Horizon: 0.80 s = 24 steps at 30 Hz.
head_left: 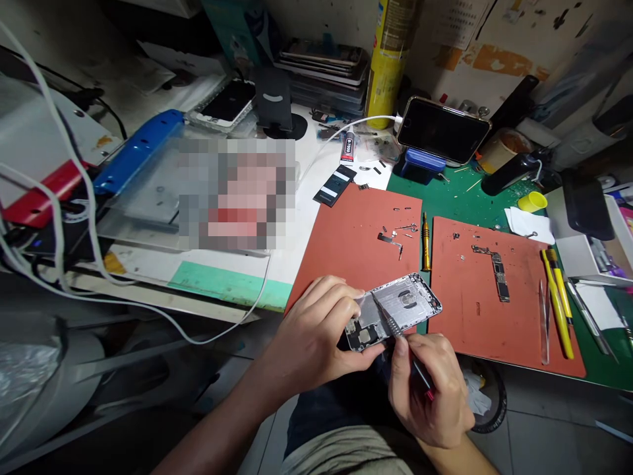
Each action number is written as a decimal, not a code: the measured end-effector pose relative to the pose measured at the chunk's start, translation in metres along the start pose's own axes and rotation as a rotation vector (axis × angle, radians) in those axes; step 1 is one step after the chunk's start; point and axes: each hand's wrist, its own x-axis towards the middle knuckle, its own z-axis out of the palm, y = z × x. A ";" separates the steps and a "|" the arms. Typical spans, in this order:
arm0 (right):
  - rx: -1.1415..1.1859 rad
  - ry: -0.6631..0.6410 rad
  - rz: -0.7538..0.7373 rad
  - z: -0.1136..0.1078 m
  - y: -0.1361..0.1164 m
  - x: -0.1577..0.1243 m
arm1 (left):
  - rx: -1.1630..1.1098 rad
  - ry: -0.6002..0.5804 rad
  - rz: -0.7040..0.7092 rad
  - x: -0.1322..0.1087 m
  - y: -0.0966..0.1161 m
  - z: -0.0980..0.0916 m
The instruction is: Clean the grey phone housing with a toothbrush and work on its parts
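Observation:
My left hand [316,330] is closed around the near end of an opened silver phone housing [403,307], holding it tilted over the front edge of the workbench. My right hand [428,386] grips a thin tool with a red end [410,356] like a pen. Its metal tip rests inside the housing near my left thumb. The housing's inner side faces up, showing a round part and small brackets.
Two red mats [356,241] [487,310] lie on a green cutting mat, with loose screws, a logic board [499,274], a yellow-handled screwdriver [425,241], tweezers and yellow tools [558,300]. A phone on a blue stand [440,128], a yellow can [388,56] and stacked screens stand behind. Cables hang at left.

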 end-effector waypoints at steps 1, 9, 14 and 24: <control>0.011 -0.001 0.002 0.000 0.001 -0.001 | 0.000 -0.002 -0.003 0.000 0.000 0.000; 0.008 0.011 -0.015 0.002 0.004 -0.003 | -0.024 0.000 -0.015 0.001 0.001 -0.001; 0.021 -0.015 -0.005 0.001 0.005 -0.005 | -0.041 -0.005 -0.010 -0.001 -0.001 -0.002; 0.015 -0.026 -0.022 0.000 0.003 0.002 | -0.048 0.003 -0.015 -0.001 -0.001 -0.001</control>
